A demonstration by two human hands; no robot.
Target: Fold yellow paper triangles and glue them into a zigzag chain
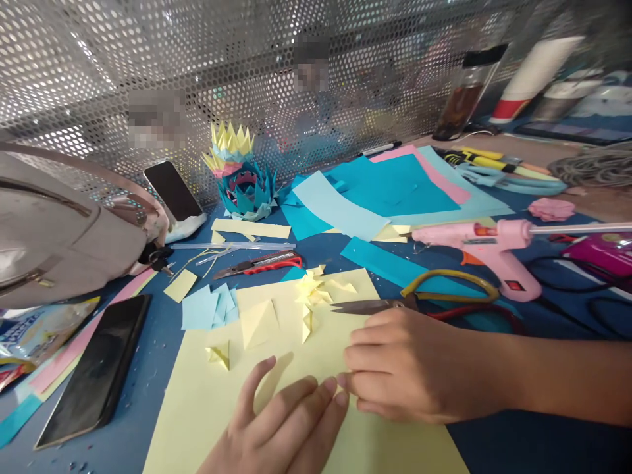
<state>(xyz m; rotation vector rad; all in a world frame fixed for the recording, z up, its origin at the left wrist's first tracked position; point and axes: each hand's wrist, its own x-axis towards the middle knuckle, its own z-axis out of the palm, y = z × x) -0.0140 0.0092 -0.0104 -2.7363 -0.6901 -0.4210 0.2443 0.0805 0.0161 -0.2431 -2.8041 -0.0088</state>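
My left hand (291, 428) and my right hand (405, 368) meet at the fingertips over a large yellow paper sheet (197, 408). Both have their fingers drawn together in a pinch, though one finger of the left is lifted away. Whatever lies between the fingertips is hidden. Scissors (365, 306) with yellow and red handles rest just beyond my right hand. On the sheet are a folded yellow square (259, 322), a small folded yellow piece (218, 355) and a cluster of folded yellow points (311, 289). Light blue paper squares (207, 308) overlap its edge.
A pink glue gun (478, 243) and its cable lie at right. Behind the sheet is a red box cutter (261, 264). A folded-paper model (241, 174) stands near blue paper sheets (390, 184). Phones (96, 368), a bag (64, 230) and a perforated metal panel (247, 72) border the table.
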